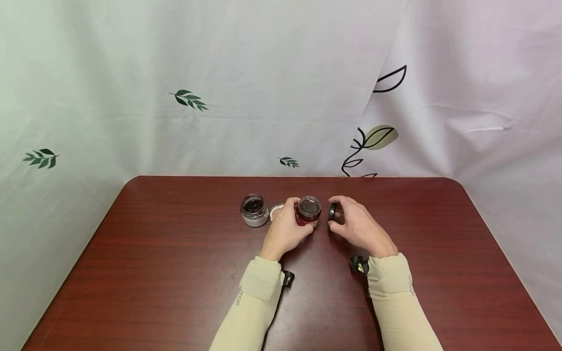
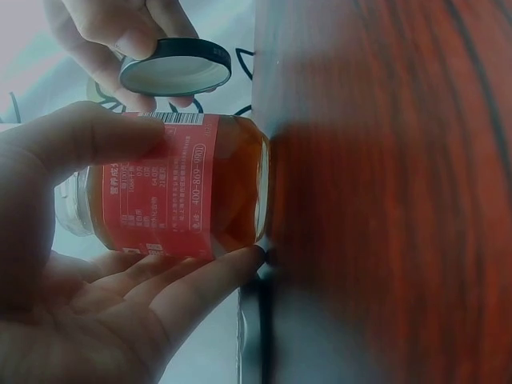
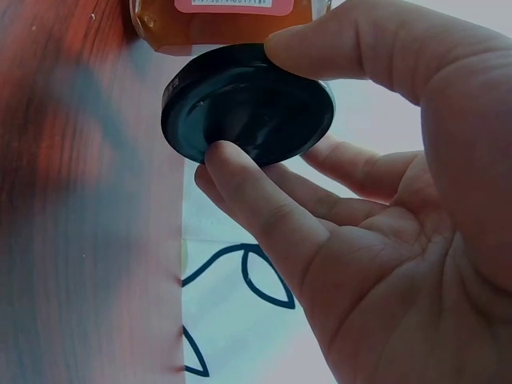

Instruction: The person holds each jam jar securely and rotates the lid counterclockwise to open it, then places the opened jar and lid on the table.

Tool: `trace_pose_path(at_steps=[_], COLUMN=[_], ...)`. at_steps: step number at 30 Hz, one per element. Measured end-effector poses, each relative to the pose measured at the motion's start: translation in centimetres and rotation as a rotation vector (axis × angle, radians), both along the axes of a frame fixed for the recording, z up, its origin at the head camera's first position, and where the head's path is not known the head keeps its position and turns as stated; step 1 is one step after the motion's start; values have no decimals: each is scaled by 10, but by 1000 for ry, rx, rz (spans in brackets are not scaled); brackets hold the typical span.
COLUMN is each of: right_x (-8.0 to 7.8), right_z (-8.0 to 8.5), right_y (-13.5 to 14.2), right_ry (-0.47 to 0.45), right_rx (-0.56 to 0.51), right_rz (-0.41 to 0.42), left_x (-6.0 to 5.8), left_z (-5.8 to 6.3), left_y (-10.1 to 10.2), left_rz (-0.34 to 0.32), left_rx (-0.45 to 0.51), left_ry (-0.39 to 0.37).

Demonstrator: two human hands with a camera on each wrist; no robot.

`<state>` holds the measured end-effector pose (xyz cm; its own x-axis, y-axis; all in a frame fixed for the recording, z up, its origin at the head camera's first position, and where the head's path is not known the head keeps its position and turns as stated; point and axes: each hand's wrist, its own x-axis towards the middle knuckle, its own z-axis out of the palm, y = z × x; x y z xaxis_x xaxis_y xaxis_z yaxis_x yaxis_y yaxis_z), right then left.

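Observation:
A glass jar (image 1: 309, 206) with a red label and amber contents stands on the table, its mouth uncovered. My left hand (image 1: 286, 228) grips it around the side, thumb across the label (image 2: 172, 188) in the left wrist view. Just to the right, my right hand (image 1: 361, 226) pinches a black lid (image 3: 248, 104) by its rim, between thumb and fingers. The lid (image 1: 332, 211) is held on edge, apart from the jar, its pale inner side facing the jar in the left wrist view.
Left of the held jar stands another open jar (image 1: 254, 210) with dark contents above a white lower part. Between the two jars lies a white round lid (image 1: 276, 211), partly hidden by my left hand. A pale curtain (image 1: 263, 87) hangs behind the red-brown table (image 1: 175, 273).

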<state>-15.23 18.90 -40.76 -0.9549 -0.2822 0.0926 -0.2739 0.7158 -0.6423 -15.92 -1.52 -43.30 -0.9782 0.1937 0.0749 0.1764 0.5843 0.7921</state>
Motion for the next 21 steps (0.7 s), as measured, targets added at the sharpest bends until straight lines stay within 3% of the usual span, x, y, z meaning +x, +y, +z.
trace_pose_path(at_steps=[21], right_x=[-1], right_z=[-3], right_y=[1], right_ry=[-27], right_rx=[-8], right_rz=[9], left_x=[-1], left_z=[0], left_y=[-1], left_rz=[1], left_rx=[-1], left_ry=[-7])
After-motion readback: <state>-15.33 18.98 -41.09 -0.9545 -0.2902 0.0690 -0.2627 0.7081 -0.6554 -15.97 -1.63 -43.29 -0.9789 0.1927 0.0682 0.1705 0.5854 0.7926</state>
